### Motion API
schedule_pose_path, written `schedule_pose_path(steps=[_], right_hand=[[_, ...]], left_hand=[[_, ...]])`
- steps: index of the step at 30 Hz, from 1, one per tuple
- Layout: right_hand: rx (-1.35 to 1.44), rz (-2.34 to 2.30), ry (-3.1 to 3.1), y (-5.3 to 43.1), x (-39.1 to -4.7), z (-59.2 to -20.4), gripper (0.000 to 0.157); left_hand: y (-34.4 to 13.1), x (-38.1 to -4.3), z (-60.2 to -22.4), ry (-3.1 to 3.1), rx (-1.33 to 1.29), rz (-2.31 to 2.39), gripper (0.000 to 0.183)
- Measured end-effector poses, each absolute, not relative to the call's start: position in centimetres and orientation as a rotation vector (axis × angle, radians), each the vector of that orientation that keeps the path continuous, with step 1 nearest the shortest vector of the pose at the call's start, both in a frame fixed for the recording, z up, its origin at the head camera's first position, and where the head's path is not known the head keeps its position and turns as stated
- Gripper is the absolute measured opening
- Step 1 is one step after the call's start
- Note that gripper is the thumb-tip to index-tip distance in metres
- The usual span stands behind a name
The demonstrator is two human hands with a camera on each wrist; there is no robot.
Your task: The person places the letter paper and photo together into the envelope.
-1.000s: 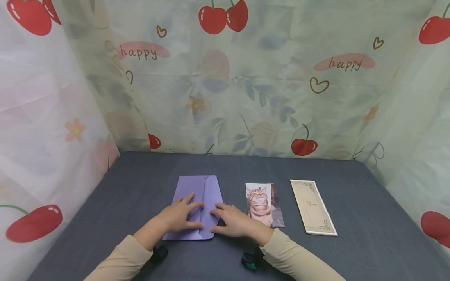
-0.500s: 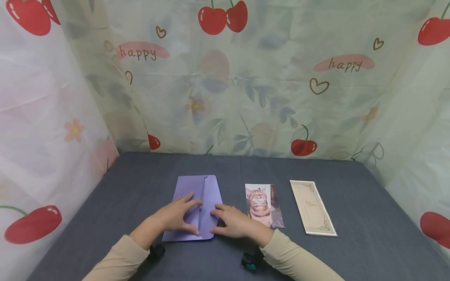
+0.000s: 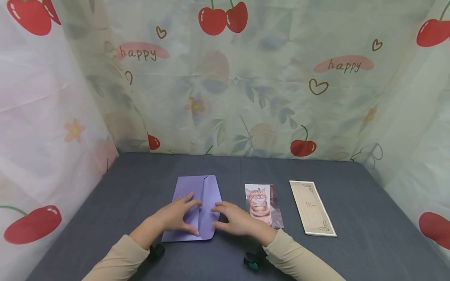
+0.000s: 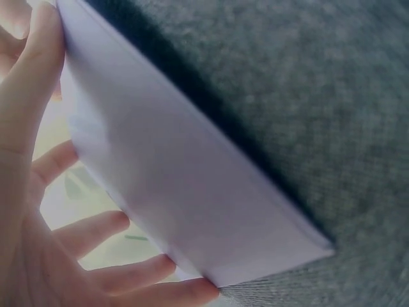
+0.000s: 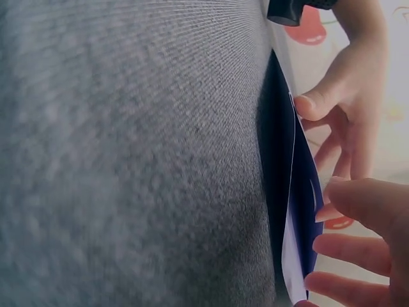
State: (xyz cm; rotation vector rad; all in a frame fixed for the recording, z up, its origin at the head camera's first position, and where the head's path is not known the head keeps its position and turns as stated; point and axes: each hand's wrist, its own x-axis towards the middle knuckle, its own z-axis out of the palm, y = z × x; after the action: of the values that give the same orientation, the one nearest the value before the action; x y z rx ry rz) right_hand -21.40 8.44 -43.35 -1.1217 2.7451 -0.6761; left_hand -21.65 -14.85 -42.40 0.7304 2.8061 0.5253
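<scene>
A purple envelope (image 3: 188, 183) lies on the dark cloth, left of centre in the head view, its flap (image 3: 212, 189) along the right side. My left hand (image 3: 173, 214) rests on the envelope with fingers spread, the thumb near its lower part. In the left wrist view those fingertips meet the envelope's (image 4: 166, 173) surface. At the flap is my right hand (image 3: 240, 220), thumb and fingers apart, fingertips on the flap's outer part. The right wrist view shows the flap's edge standing a little off the envelope (image 5: 297, 236), with a gap between the layers.
Right of the envelope lies a cat picture card (image 3: 259, 205), partly behind my right hand. Farther right is a long beige printed card (image 3: 313, 207). The table (image 3: 351, 195) ends at a patterned curtain (image 3: 228, 117) at the back.
My left hand has drawn slightly left, its thumb moving down toward the near edge of the envelope. My right hand has shifted a little to the right and its thumb has risen.
</scene>
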Motion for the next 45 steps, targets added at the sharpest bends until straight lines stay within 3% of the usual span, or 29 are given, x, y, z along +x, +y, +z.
schedule_pose_path(steps=[28,45], right_hand=[[-1.146,-0.954,2.882,12.7,-22.0,-42.7,0.032],[-0.751,-1.215,2.923,18.7,-22.1,-42.8,0.035]], left_hand=[[-14.9,-21.5,-42.2,2.799,0.737,0.547,0.078],[-15.1,-21.4,-42.3,2.805,0.731,0.545,0.078]])
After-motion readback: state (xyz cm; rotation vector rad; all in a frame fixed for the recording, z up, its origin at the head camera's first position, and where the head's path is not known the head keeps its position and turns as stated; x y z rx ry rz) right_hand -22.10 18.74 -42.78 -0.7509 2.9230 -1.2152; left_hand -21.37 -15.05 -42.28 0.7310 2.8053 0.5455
